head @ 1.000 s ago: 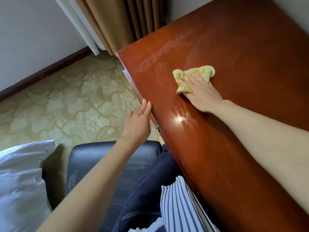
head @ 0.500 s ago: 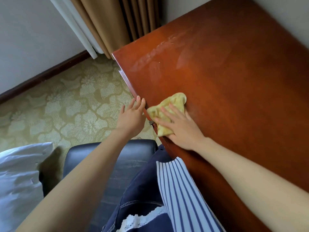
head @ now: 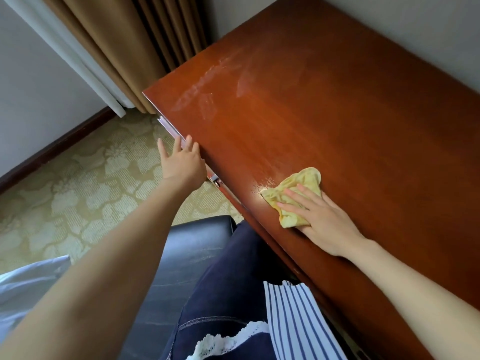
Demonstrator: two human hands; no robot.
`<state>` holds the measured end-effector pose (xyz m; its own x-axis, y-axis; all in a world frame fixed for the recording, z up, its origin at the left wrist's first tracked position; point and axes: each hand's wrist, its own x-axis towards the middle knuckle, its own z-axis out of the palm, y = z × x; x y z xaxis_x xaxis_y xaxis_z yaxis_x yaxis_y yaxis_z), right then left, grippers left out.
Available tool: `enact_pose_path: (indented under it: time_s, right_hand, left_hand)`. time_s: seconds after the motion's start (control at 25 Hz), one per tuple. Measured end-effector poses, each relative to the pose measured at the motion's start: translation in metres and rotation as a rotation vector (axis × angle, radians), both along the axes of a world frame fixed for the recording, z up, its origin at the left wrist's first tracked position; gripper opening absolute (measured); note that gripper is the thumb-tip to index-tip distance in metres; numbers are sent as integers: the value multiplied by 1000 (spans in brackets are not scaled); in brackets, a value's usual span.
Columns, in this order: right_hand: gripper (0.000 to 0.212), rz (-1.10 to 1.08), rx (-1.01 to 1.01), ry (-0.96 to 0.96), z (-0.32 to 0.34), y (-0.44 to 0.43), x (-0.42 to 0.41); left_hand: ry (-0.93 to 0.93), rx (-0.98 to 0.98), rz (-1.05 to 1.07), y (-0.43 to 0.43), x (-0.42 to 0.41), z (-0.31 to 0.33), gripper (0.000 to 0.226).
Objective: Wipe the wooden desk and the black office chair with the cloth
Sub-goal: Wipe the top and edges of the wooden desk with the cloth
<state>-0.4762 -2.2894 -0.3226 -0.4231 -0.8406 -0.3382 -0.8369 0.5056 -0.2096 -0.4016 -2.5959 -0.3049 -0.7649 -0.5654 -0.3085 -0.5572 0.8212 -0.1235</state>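
Head view: the yellow cloth [head: 293,196] is pressed flat on the worktop [head: 337,113] under the right hand [head: 322,219].
Since half a second ago it has been moved in from the edge; the left hand [head: 183,162], fingers spread and holding nothing, is rested against that edge.

Stuff you can't really see here

The desk [head: 337,126] runs off the top and right edges. The right hand [head: 324,219] covers part of the cloth [head: 298,183]. The chair [head: 197,245] is mostly hidden under both legs and the left arm, and the white bedding [head: 26,281] is cut off at the left edge.
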Motion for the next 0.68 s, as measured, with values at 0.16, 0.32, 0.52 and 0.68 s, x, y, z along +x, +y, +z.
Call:
enact_pose_path:
  time_s: [0.16, 0.32, 0.52, 0.68]
  right_hand:
    - [62, -171, -46, -39, -1, -24, -20]
    - [58, -285, -50, -22, -4, -74, -92]
    - [54, -404, -41, 7, -4, -132, -205]
    - [52, -539, -60, -5, -8, -182, -288]
  left_hand:
    - [195, 37, -44, 15, -29, 0, 60]
    - [281, 120, -192, -5, -101, -2, 60]
    - [281, 144, -389, -45, -194, 5, 59]
    - [210, 204, -526, -73, -267, 1, 60]
